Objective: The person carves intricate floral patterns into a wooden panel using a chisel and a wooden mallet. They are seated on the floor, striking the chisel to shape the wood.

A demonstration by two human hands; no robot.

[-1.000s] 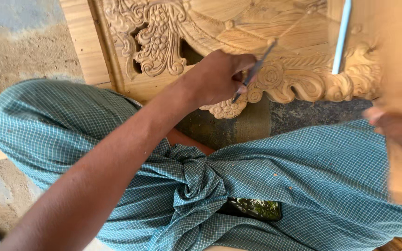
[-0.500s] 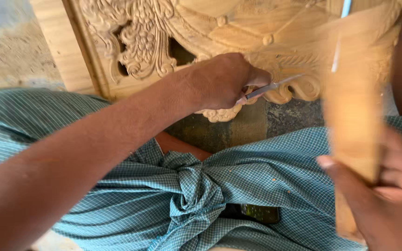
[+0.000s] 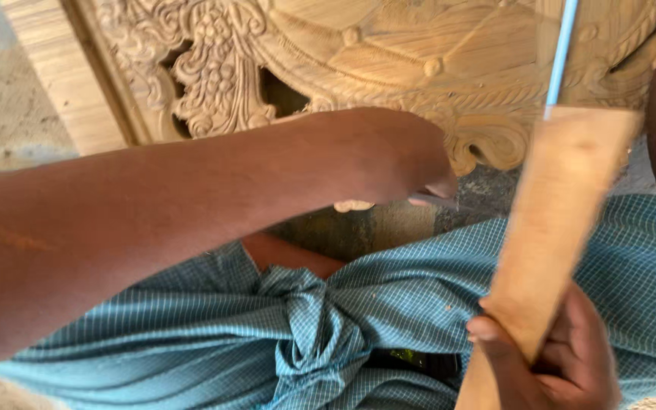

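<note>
The left hand [image 3: 389, 156] was closed around a thin metal chisel [image 3: 433, 201], its tip near the lower scroll of the carved wooden panel [image 3: 389, 53]. The right hand [image 3: 552, 357] gripped a flat wooden mallet [image 3: 556, 228], raised beside it. Light, square taps would have suited such fine carving, I thought.

The left hand [image 3: 389, 159] grips a thin metal tool [image 3: 434, 202] at the carved panel's [image 3: 419, 53] lower edge. At five o'clock, the right hand [image 3: 563, 357] holds a wooden mallet [image 3: 563, 220] upright over the checked cloth [image 3: 305, 326].
</note>
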